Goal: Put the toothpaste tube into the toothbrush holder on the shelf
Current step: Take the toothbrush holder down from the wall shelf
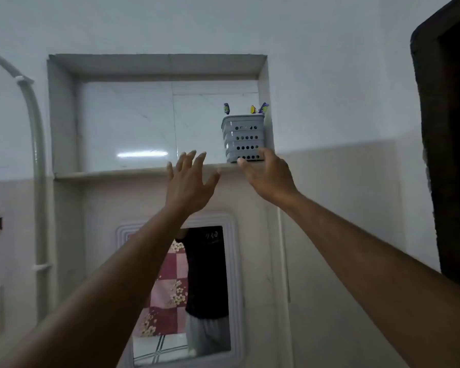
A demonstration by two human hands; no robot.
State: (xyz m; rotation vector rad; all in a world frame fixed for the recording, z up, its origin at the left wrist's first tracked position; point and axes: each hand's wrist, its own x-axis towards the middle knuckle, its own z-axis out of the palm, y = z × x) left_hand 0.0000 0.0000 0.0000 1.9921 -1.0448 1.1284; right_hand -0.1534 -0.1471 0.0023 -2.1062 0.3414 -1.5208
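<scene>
Below the niche you see a white-framed mirror (181, 290) on the wall. At far left a grey pipe (36, 160) curves down. At right stands a dark door frame (446, 144).

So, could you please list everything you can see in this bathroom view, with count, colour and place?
toothbrush holder: one, grey, perforated, right end of the shelf niche.
toothbrushes: three heads showing, purple, green and yellow, standing in the holder.
shelf niche: one, pale grey, recessed in the wall.
mirror: one, white frame, below the niche.
pipe: one, white, curving down the left wall.
toothpaste tube: none visible.
left hand: one, open, fingers spread, below the shelf edge.
right hand: one, empty, fingers at the holder's base.
</scene>
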